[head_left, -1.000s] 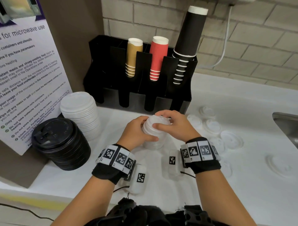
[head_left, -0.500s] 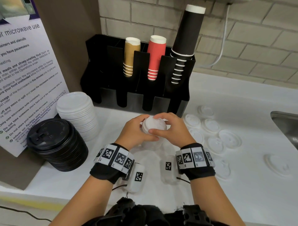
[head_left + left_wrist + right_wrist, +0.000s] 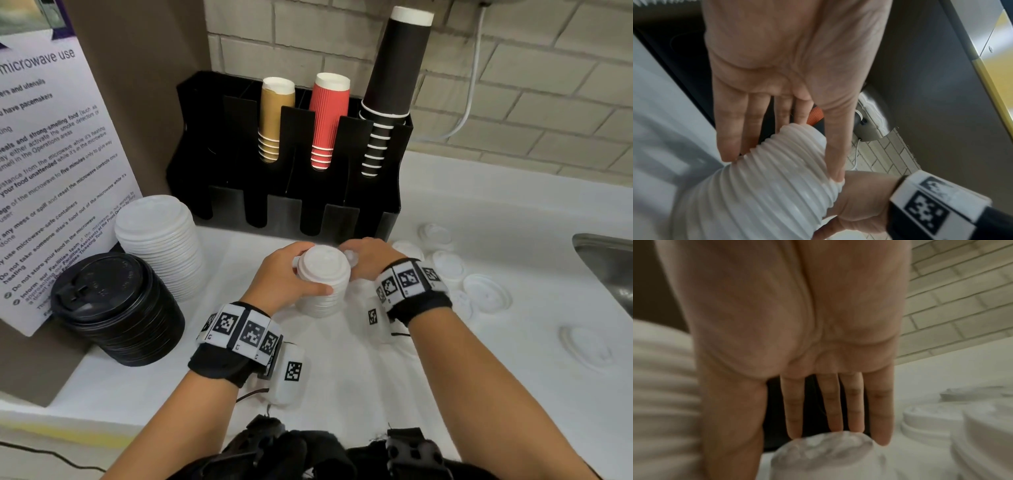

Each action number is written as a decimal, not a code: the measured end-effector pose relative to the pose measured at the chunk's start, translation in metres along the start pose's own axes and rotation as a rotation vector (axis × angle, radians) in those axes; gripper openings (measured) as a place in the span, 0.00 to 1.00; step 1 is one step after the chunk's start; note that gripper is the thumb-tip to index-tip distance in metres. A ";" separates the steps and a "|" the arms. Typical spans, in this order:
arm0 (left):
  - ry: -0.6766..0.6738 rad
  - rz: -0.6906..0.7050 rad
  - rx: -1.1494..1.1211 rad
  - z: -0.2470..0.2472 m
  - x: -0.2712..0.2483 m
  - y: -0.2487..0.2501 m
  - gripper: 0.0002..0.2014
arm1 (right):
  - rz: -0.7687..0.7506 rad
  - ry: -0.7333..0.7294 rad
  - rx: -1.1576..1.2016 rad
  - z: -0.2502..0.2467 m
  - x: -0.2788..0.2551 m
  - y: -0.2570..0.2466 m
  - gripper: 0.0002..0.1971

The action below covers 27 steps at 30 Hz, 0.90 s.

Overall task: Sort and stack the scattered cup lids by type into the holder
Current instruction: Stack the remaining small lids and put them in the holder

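Nearest: left hand (image 3: 286, 274) grips a stack of small white lids (image 3: 323, 281) standing on the white desk (image 3: 342, 370), thumb across its front. Right hand (image 3: 368, 257), just beside the stack, fingers extended; whether it pinches a lid, cannot tell.

Left side: black lid stack (image 3: 118, 308) and large white lid stack (image 3: 161, 243), both standing outside the holder.

Right: loose white lids (image 3: 486, 293) scattered on the desk toward the sink (image 3: 606, 263).

Far: black holder (image 3: 287, 205) carries cups in its back row; front slots hold no lids that I can see.

Judgement: sorting well along, holder loading not begun.
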<state>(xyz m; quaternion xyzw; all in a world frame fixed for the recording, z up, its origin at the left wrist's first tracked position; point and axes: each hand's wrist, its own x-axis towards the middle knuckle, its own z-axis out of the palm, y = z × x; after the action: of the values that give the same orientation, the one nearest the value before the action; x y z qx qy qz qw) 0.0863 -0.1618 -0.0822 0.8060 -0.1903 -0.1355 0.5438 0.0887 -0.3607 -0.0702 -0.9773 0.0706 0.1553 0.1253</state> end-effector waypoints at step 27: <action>0.012 0.025 -0.036 0.007 -0.008 -0.004 0.38 | -0.267 0.250 0.441 -0.010 -0.061 -0.032 0.26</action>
<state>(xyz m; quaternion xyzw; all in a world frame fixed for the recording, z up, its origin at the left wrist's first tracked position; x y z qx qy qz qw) 0.0771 -0.1626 -0.0887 0.7945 -0.1948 -0.1271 0.5610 0.0398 -0.3265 -0.0344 -0.9387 -0.0119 -0.0036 0.3445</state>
